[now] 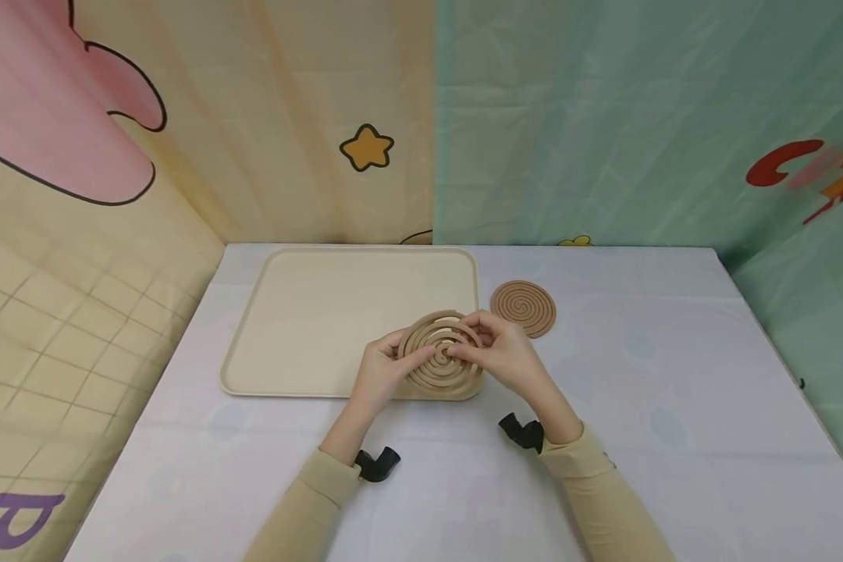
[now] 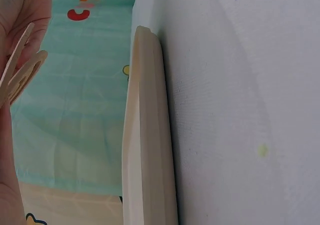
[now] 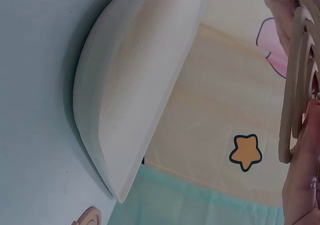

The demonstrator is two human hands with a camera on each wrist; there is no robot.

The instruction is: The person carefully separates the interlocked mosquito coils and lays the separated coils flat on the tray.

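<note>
Left hand point(image 1: 378, 368): fingers behind the left edge of a tan, round, flat spiral coil point(image 1: 441, 384), thumb laid across its face, the two pinching it. Right hand point(image 1: 503, 351): thumb near the coil's centre, fingers at its upper right edge, likewise gripping. Coil: between both sets of fingers, raised above the tray's near right corner, loops spread to different levels. Second coil, round, flat, darker brown, tightly wound point(image 1: 523, 306): just beyond and right of the right fingers, lying on the white-covered counter point(image 1: 646, 390). Tray, cream, rectangular, with rounded corners and a raised rim point(image 1: 309, 320): beneath the fingers, extending left and beyond. Two black, bent fittings point(image 1: 379, 465): one at each wrist, nearer the body than the fingers.
</note>
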